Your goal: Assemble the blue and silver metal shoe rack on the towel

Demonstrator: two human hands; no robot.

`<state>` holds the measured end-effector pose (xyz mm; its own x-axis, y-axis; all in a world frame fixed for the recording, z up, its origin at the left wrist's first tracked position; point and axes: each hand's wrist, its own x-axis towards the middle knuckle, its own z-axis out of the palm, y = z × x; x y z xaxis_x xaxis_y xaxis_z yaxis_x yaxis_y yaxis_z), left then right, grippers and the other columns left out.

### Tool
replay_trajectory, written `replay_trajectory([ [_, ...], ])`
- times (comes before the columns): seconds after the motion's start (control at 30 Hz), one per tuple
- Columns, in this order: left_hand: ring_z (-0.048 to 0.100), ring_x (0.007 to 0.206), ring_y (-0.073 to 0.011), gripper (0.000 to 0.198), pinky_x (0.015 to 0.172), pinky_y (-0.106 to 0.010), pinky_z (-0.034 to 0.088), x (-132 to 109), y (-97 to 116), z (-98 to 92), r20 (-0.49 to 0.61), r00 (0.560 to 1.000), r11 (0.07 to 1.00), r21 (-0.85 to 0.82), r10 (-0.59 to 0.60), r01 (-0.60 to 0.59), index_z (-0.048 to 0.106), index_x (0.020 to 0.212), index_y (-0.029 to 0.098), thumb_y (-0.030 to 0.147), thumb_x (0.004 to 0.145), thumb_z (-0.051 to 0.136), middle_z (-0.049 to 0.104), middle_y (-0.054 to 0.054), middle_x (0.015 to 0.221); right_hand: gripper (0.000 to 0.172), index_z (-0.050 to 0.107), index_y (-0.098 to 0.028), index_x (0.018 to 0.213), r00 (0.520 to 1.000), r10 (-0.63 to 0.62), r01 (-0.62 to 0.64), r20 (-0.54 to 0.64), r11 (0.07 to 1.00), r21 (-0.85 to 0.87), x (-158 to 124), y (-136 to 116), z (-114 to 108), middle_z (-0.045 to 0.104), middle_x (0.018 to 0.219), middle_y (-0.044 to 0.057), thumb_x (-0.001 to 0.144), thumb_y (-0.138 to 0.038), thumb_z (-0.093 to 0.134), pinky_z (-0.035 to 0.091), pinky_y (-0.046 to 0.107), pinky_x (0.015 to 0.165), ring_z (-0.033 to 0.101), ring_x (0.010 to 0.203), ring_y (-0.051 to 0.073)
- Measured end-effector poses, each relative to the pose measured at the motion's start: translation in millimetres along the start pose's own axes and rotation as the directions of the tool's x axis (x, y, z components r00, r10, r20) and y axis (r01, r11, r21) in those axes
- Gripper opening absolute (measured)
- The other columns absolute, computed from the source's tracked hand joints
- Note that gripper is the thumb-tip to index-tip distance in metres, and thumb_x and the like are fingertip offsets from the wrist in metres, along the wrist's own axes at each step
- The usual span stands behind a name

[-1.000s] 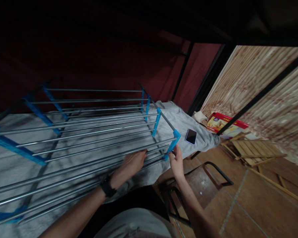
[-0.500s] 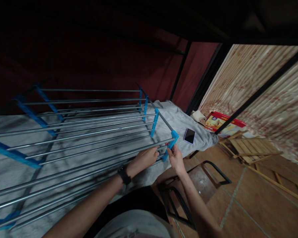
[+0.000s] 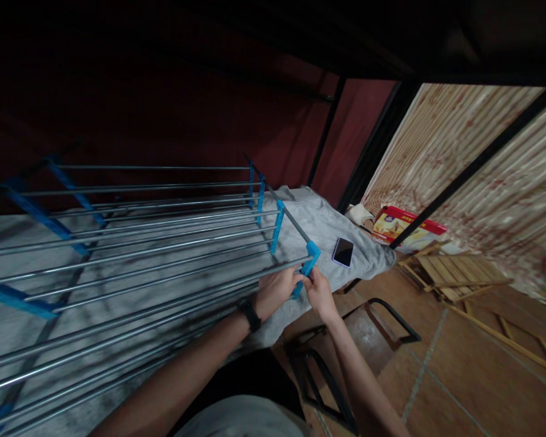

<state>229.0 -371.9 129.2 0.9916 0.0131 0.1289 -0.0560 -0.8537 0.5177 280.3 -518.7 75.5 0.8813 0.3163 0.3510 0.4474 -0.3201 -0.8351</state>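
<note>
So from my end, the rack of grey metal tubes and blue plastic joints (image 3: 173, 243) fills the left side, standing on a rumpled grey cloth (image 3: 321, 212). My left hand (image 3: 278, 290), black watch (image 3: 249, 315) on the wrist, is at its near right corner, fingertips up by the blue plastic bracket (image 3: 311, 250); can't tell if they're pinching anything. My right hand (image 3: 320, 295) meets it there, thumb and fingers pinching that bracket. Right of that: a dark-screened phone with a pale purple edge (image 3: 343, 252) lying on the cloth.
</note>
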Motion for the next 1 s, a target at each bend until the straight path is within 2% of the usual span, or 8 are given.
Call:
replay_trajectory([
  [0.1, 0.064, 0.106, -0.0221, 0.037, 0.089, -0.031, 0.047, -0.7, -1.1, -0.1, -0.014, 0.998, 0.998, 0.032, 0.059, -0.058, 0.058, 0.129, 0.031, 0.044, 0.095, 0.05, 0.071, -0.003, 0.112, 0.018, 0.059, -0.02, 0.095, 1.0, -0.008, 0.009, -0.021, 1.0, 0.029, -1.2, -1.4, 1.4, 0.066, 0.087, 0.004, 0.088, -0.035, 0.052, 0.048, 0.033, 0.077, 0.061, 0.08, 0.022],
  [0.2, 0.065, 0.104, -0.022, 0.036, 0.087, -0.03, 0.047, 0.3, 2.2, -2.3, -0.014, 0.998, 0.996, 0.069, 0.062, -0.06, 0.058, 0.128, 0.031, 0.044, 0.095, 0.051, 0.071, -0.002, 0.109, 0.02, 0.06, -0.02, 0.101, 0.999, -0.002, 0.004, -0.038, 0.997, 0.071, -2.9, -2.5, 3.9, 0.068, 0.093, 0.005, 0.089, -0.033, 0.051, 0.047, 0.034, 0.081, 0.063, 0.087, 0.022],
  [0.4, 0.062, 0.109, -0.0229, 0.033, 0.09, -0.029, 0.046, 7.8, 15.3, -7.6, 0.102, 0.995, 0.996, 0.086, 0.007, -0.015, 0.061, 0.121, 0.023, 0.04, 0.093, 0.054, 0.067, -0.008, 0.117, 0.018, 0.061, -0.02, 0.098, 0.998, -0.015, 0.018, -0.065, 0.998, 0.058, -5.3, -3.4, 4.6, 0.068, 0.093, 0.004, 0.088, -0.029, 0.05, 0.047, 0.032, 0.08, 0.062, 0.086, 0.021],
  [0.57, 0.061, 0.114, -0.0233, 0.04, 0.094, -0.03, 0.045, 9.5, 14.4, -2.9, 0.038, 0.999, 0.998, 0.057, 0.031, -0.034, 0.057, 0.126, 0.027, 0.045, 0.09, 0.058, 0.068, -0.005, 0.118, 0.02, 0.061, -0.02, 0.097, 0.998, -0.003, 0.004, -0.062, 1.0, 0.021, -6.9, -2.2, 2.1, 0.066, 0.083, 0.002, 0.09, -0.034, 0.049, 0.046, 0.029, 0.072, 0.059, 0.078, 0.02],
  [0.73, 0.063, 0.111, -0.0234, 0.038, 0.094, -0.031, 0.045, 11.8, 15.2, 0.9, 0.022, 0.999, 0.998, 0.057, -0.043, 0.041, 0.061, 0.123, 0.029, 0.048, 0.091, 0.055, 0.071, -0.005, 0.11, 0.02, 0.06, -0.022, 0.095, 0.996, 0.025, -0.024, -0.081, 1.0, 0.009, -12.0, -1.6, 4.4, 0.065, 0.08, 0.001, 0.092, -0.038, 0.048, 0.046, 0.029, 0.069, 0.058, 0.074, 0.019],
  [0.9, 0.067, 0.101, -0.0252, 0.031, 0.083, -0.033, 0.048, 11.6, 22.0, 2.5, 0.04, 0.995, 0.989, 0.114, -0.096, 0.091, 0.063, 0.115, 0.028, 0.046, 0.093, 0.05, 0.073, -0.005, 0.104, 0.019, 0.06, -0.022, 0.095, 0.99, 0.027, -0.028, -0.139, 1.0, -0.009, -16.3, -3.3, 9.3, 0.065, 0.08, 0.002, 0.093, -0.033, 0.044, 0.045, 0.029, 0.069, 0.058, 0.072, 0.019],
  [1.0, 0.067, 0.099, -0.0247, 0.03, 0.082, -0.033, 0.048, 10.3, 25.0, 2.8, 0.058, 0.991, 0.985, 0.132, -0.124, 0.116, 0.063, 0.113, 0.027, 0.044, 0.094, 0.047, 0.073, -0.006, 0.104, 0.02, 0.06, -0.022, 0.093, 0.991, 0.021, -0.022, -0.135, 1.0, -0.011, -15.9, -3.9, 10.0, 0.064, 0.079, 0.002, 0.094, -0.034, 0.044, 0.045, 0.028, 0.068, 0.058, 0.072, 0.019],
])
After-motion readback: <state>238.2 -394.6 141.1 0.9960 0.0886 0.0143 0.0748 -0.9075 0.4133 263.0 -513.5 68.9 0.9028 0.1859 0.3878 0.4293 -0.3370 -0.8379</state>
